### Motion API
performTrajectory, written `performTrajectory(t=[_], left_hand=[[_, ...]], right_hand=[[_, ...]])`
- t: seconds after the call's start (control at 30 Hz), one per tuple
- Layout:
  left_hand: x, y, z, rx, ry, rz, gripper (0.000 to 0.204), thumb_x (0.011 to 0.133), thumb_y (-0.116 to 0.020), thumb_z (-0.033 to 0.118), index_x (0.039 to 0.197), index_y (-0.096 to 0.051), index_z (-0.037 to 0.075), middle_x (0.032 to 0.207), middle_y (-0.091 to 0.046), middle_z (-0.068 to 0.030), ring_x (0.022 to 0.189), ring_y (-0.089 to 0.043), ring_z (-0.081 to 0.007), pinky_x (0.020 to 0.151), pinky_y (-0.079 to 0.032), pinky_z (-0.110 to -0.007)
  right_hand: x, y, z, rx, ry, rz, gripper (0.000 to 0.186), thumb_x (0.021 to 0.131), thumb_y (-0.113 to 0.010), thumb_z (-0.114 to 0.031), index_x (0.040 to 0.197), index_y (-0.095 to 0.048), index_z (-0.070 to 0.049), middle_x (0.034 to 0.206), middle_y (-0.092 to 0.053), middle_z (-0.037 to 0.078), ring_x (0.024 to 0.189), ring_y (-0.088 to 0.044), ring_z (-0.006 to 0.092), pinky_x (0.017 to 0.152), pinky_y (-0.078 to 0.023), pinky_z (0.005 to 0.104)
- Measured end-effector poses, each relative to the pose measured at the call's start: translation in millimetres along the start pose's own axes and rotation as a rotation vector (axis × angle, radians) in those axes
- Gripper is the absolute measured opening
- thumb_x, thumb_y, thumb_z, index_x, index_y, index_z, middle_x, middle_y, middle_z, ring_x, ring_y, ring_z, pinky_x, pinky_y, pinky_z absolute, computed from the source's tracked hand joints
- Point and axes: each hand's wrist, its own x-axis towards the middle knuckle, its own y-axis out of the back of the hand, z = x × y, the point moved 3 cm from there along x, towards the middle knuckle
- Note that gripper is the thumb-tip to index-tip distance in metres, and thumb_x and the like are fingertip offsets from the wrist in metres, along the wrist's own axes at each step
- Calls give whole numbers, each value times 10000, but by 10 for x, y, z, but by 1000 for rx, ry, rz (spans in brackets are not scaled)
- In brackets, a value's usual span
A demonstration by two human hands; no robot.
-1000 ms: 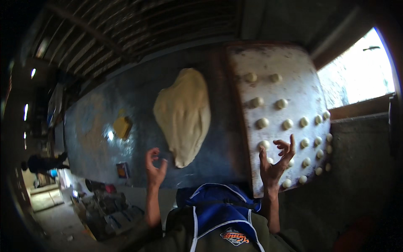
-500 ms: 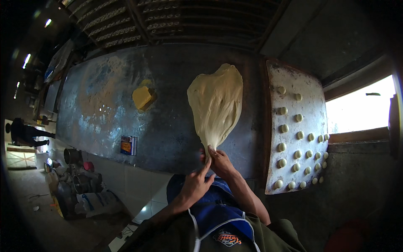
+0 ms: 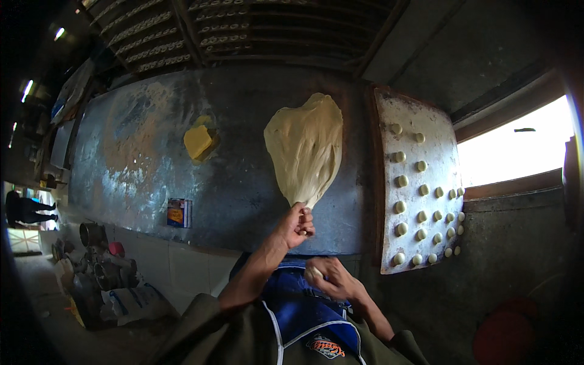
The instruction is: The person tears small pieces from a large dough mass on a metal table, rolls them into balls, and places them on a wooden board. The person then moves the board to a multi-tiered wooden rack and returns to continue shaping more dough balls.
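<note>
Portioning of soft dough by hand, viewed from above. The left hand (image 3: 296,224) is clasped round the narrow near end of the dough sheet (image 3: 304,146), whose broad, wrinkled body lies on the dark table (image 3: 237,182) just beyond the fingers, spreading away from the wearer. The right hand (image 3: 333,280) is apart from the left, nearer the body and to its right, in front of the blue apron (image 3: 298,307); its fingers are curled about what appears to be a small dough piece (image 3: 314,272), mostly hidden. The step in hand is judged to be the pinching of small portions from the sheet's neck. Dough balls (image 3: 424,190) stand in rows on the tray (image 3: 441,152) at right, so the next move seems to call for rounding the loose piece and setting it among them. A yellow block (image 3: 198,143) lies left of the sheet, well apart from both hands
</note>
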Motion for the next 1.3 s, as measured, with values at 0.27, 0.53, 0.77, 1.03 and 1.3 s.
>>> performTrajectory(t=[0.27, 0.53, 0.77, 1.03, 1.3], left_hand=[[-815, -41, 163, 1886, -398, 509, 259, 964, -518, 210, 1085, -611, 1, 980, -617, -216, 836, -604, -346, 783, -492, -479], [-1347, -869, -447, 1944, -744, -115, 246, 918, -564, 235, 798, -621, 28, 839, -607, -184, 784, -600, -297, 741, -449, -454], [-1466, -336, 487, 2028, -1274, 431, 61, 995, -563, 150, 996, -593, 96, 913, -557, -97, 1027, -548, -303, 1020, -372, -475], [-1245, 344, 1249, 2119, -1267, 1244, 487, 936, -711, 214, 1231, -418, -38, 1082, -580, -248, 899, -576, -405, 875, -419, -545], [-868, 870, 396, 1946, -1709, 504, 380, 926, -692, 99, 1164, -432, -44, 971, -566, -196, 891, -576, -390, 795, -472, -501]], right_hand=[[1354, 30, 387, 237, 40, 126, 229, 1007, -635, -210, 1080, -650, 6, 1059, -654, 102, 952, -619, 218, 856, -499, 374], [1888, -657, 925, 3, 236, 126, 319, 994, -593, -307, 909, -633, -2, 896, -629, 195, 750, -595, 370, 705, -486, 433], [489, -101, 1910, -725, -104, 506, 406, 997, -537, -298, 1230, -583, 31, 1062, -569, 219, 1012, -505, 399, 884, -377, 571], [391, 403, 1541, -981, -217, 834, 541, 998, -538, -281, 1412, -451, 57, 1245, -528, 293, 1150, -495, 474, 991, -373, 598], [-119, -327, 2246, -615, -56, 615, 498, 1076, -271, -333, 809, -595, -65, 841, -621, 230, 800, -528, 456, 768, -373, 583]])
